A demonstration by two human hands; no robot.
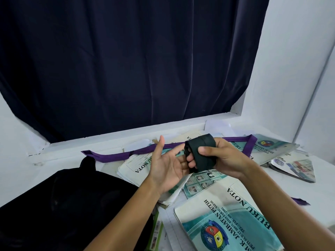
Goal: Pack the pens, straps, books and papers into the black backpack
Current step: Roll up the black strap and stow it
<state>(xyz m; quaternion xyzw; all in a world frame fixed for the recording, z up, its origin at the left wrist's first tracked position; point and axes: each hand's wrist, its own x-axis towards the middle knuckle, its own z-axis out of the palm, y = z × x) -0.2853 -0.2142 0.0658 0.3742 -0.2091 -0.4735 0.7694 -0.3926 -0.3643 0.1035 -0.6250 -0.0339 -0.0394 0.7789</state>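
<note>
1. R hand (pixel 223 156) grips a rolled-up black strap (pixel 201 153), fingers curled round it w/ thumb on the near face; roll held up off the table (pixel 68 158), over the books.
2. L hand (pixel 166 169) is released, palm up, thumb pointing up; its fingertips reach under/behind the roll & touch it; can't tell if any finger is tucked inside the coil.
3. Black backpack (pixel 68 205) lies at lower left on the table, just left of the L forearm; top handle points toward the sill; can't tell if it's zipped or unzipped, too dark.
4. Purple strap (pixel 145 151) lies flat & stretched out along the far side of the table, from near the backpack's top across to the right, passing behind both hands; its right end bends back toward the camera over a far book (pixel 272 149).
5. Near book (pixel 226 220), teal/white cover printed "BUKU NOTA", lies under the R forearm at bottom centre; text reads upside down from here.
6. Another note book (pixel 137 167), same print, lies under the L hand, btw backpack & near book; a sheet of small portrait photos (pixel 201 182) sits btw the two, partly covered.
7. More books/papers (pixel 293 165) fan out at far right; a small purple scrap (pixel 299 201) lies alone on the table at right.
8. Dark blue curtain (pixel 126 60) hangs behind, above the white sill.
</note>
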